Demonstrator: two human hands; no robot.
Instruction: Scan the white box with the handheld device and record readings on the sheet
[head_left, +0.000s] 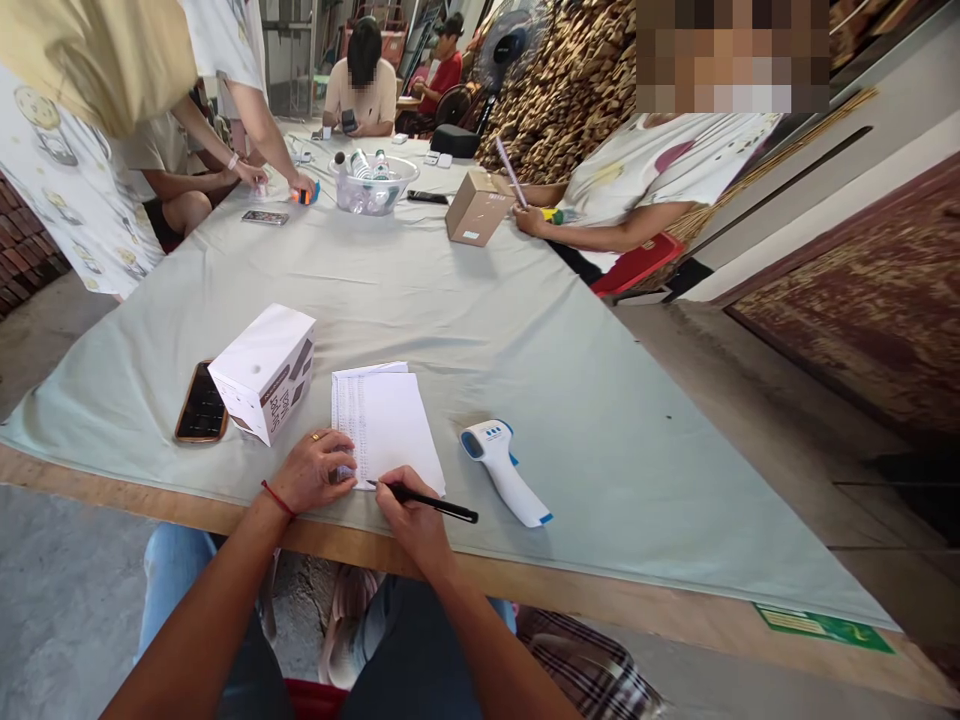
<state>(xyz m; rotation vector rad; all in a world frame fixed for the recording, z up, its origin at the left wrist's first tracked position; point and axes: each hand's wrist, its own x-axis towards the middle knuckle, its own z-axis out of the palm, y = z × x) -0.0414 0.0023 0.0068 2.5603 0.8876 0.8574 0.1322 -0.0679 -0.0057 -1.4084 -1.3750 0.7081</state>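
Note:
My right hand (414, 520) grips a black pen (439, 502) near its tip. The pen's point touches the lower part of a white paper sheet (401, 420), which has columns of small handwriting along its left side. Slightly bent, the fingers of my left hand (315, 470) lie on the sheet's lower left edge and hold nothing. A ring and a red wrist string show on that arm. To the right of the paper lies a white and blue infrared thermometer (504, 472). A white box (264, 370) with printed sides stands left of the paper, beside a dark phone (202, 403).
A pale green cloth (600, 440) covers the long table. Farther off are a clear plastic basin (371, 190) with bottles, a cardboard box (478, 208) and another phone (265, 217). People sit or stand around the far part. A fan (510, 45) stands behind.

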